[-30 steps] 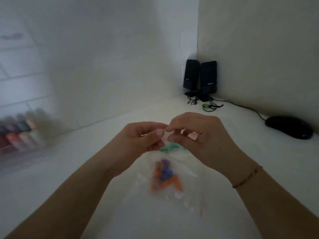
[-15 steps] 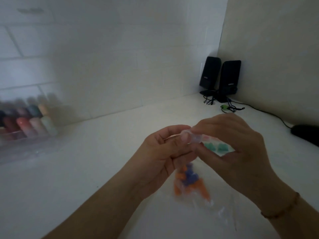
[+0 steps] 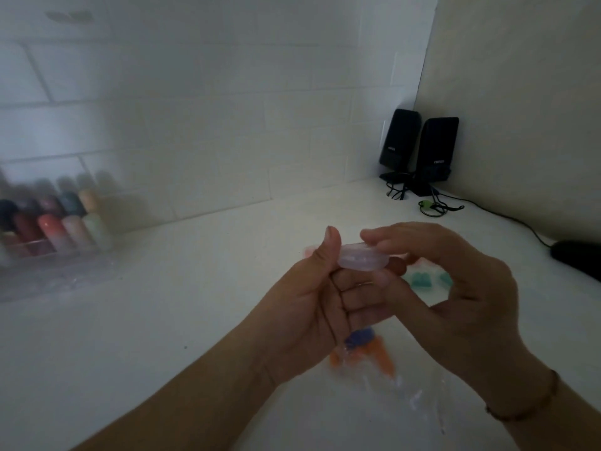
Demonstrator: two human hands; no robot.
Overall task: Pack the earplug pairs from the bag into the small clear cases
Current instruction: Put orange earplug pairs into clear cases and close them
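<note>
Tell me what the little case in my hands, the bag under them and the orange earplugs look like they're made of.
Small case: probably hard clear plastic, faintly frosted; the fingers show through it and its rim keeps shape. Bag: thin clear plastic film, glossy, with creases catching light. Orange earplugs: likely soft foam or silicone, matte; too blurred to say which.

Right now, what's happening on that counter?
A person holds a small clear case up over the white counter with both hands: the left hand grips it from below with the thumb at its end, and the right hand pinches it from above. The plastic bag of orange and blue earplugs lies underneath. Teal earplugs lie loose beyond the hands. What the case contains cannot be told.
</note>
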